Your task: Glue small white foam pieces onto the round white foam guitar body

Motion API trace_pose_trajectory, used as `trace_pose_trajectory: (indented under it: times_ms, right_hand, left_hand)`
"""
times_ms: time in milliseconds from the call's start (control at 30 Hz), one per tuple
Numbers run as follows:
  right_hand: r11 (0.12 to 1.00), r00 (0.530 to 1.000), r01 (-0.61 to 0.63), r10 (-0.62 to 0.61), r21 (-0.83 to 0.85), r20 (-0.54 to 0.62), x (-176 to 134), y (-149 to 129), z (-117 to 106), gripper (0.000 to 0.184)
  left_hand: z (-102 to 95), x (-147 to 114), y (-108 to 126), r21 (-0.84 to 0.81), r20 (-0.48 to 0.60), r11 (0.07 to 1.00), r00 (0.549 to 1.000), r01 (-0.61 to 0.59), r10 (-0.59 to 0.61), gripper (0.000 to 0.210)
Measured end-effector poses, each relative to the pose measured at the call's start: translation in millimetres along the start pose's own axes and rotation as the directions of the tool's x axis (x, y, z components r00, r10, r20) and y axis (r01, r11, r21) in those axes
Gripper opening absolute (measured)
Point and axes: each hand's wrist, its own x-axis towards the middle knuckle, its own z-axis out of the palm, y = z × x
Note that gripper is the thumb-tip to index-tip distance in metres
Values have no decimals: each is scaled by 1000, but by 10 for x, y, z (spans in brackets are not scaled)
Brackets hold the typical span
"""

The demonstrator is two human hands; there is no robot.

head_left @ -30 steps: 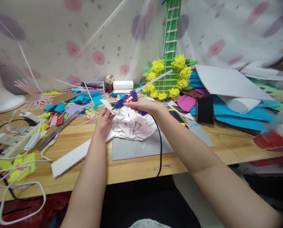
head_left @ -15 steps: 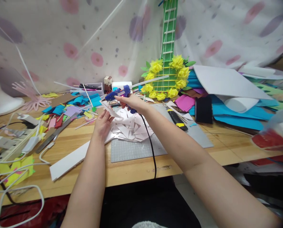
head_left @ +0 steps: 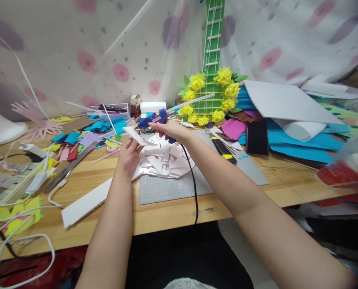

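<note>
My left hand (head_left: 128,155) pinches a small strip of white paper (head_left: 136,135), tilted up above the mat. In my right hand (head_left: 170,131) is a blue hot glue gun (head_left: 154,117), its nozzle pointing left over the strip and a long glue stick (head_left: 193,102) sticking out of its back. A black cord hangs from the gun across the mat. Beneath both hands lies a white piece covered with overlapping paper scraps (head_left: 166,158), with a long flat white neck (head_left: 87,202) reaching toward the lower left. It rests partly on a grey cutting mat (head_left: 160,192).
A yellow-black utility knife (head_left: 223,150) and a black phone (head_left: 257,138) lie to the right. Behind stands a green paper guitar (head_left: 211,76) ringed with yellow flowers. Coloured scraps and a metal ruler (head_left: 67,168) lie left, near a power strip (head_left: 19,182) and white cables.
The glue gun has shifted slightly right, away from the strip's near end, and its nozzle has risen a little off the strip. The left hand keeps its hold, with the strip tilted a bit differently.
</note>
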Motion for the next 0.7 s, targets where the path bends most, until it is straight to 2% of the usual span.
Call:
trace_pose_trajectory:
  times_ms: [167, 400, 700]
  right_hand:
    - [1000, 999, -9, 9, 0, 43, -86, 7, -54, 36]
    - [995, 997, -38, 45, -89, 71, -203, 60, -169, 36]
    - [990, 994, -79, 88, -120, 72, -319, 119, -247, 30]
  left_hand:
    - [-3, 7, 1, -14, -1, 1000, 1000, -10, 10, 24]
    - [11, 9, 7, -31, 6, 998, 999, -47, 47, 24]
    - [-35, 44, 10, -23, -15, 998, 998, -62, 62, 18]
